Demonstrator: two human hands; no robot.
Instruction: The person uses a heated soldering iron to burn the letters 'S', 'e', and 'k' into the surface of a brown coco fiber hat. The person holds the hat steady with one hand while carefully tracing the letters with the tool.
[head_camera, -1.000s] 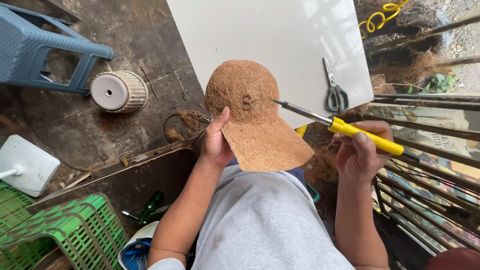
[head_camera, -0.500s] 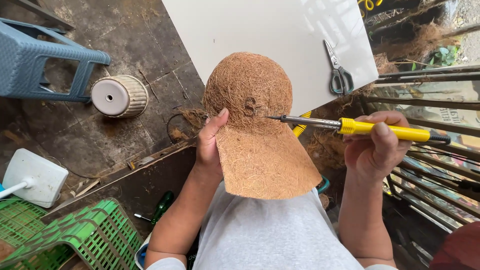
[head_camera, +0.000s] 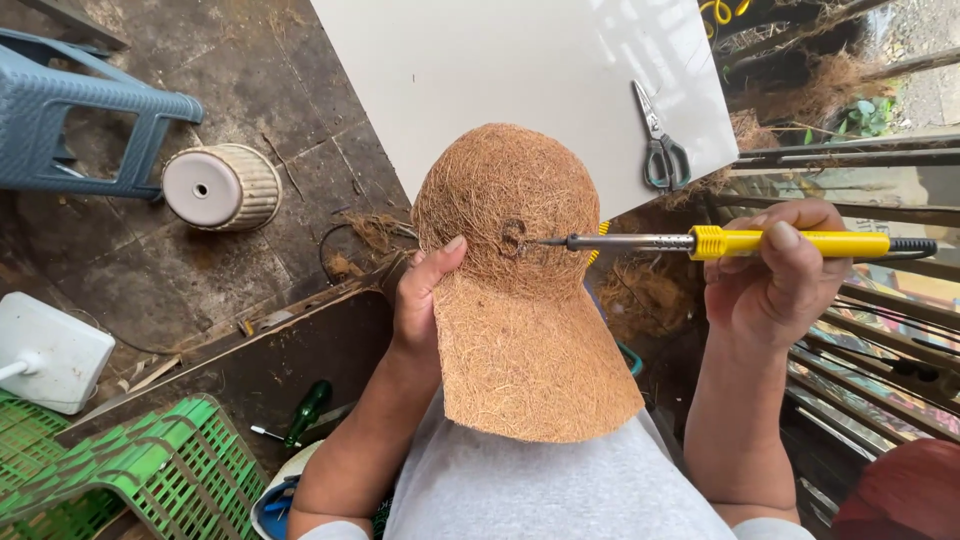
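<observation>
Left hand (head_camera: 425, 300) gripped the brown coconut-fibre cap (head_camera: 520, 290); right hand (head_camera: 775, 285) held the yellow-handled soldering iron (head_camera: 740, 242), one dark scorched mark begun on the crown.

Left hand (head_camera: 425, 300) fingers hidden behind coir cap (head_camera: 520, 290), only thumb shows. Blue stool (head_camera: 80, 130) and green crate (head_camera: 130, 480) cut off by frame edges. Soldering iron (head_camera: 740, 242) cord end runs out right. Dark mark at tip too small to tell.

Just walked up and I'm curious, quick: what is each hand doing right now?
Left hand: closed on the edge of the brown fibre cap, thumb on top.
Right hand: closed around the yellow-handled soldering iron, its tip at the cap.
</observation>
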